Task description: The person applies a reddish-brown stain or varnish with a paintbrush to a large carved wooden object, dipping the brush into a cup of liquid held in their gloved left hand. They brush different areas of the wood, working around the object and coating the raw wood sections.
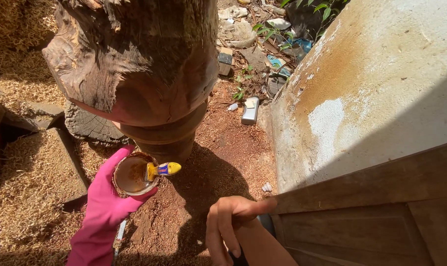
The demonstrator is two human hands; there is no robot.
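The head view looks down on the left hand [105, 204], in a pink rubber glove, its fingers curled round a small round tin [133, 174] of brownish finish held just below the carved wooden post [149, 74], a yellow-handled brush [162, 170] resting across the tin's rim. The bare right hand [233, 221] is loosely curled and holds nothing, its fingertips touching the edge of the wooden door panel [371, 207]. The work seems paused between brush loads; picking up the brush would call for the right hand to reach over to the tin.

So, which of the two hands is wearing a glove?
The left hand, in a pink rubber glove, holding a small can with a yellow-handled brush in it. The right hand is bare.
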